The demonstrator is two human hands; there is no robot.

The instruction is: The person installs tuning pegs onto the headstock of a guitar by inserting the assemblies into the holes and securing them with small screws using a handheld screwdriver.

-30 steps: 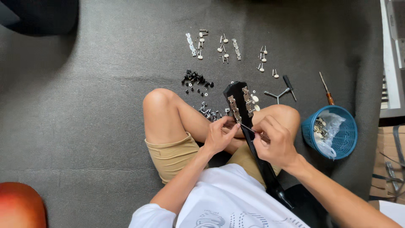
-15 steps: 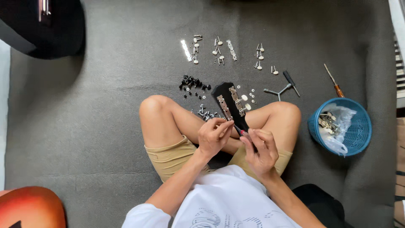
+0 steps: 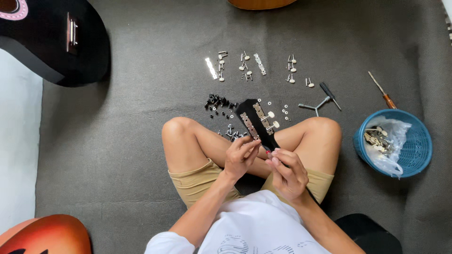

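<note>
Right of the black guitar headstock (image 3: 256, 123) that our left hand (image 3: 239, 157) and right hand (image 3: 287, 171) pinch, a blue basket (image 3: 416, 146) holds a white bag (image 3: 388, 141) on grey carpet (image 3: 132, 103).

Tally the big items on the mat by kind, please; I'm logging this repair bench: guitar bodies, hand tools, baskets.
Guitar bodies: 3 (black, orange-red, wooden)
Hand tools: 3 (wooden-handled screwdriver, black-handled screwdriver, T-shaped wrench)
Baskets: 1 (blue basket)
Total: 7

Dark grey carpet (image 3: 132, 141) (evenly lit)
</note>
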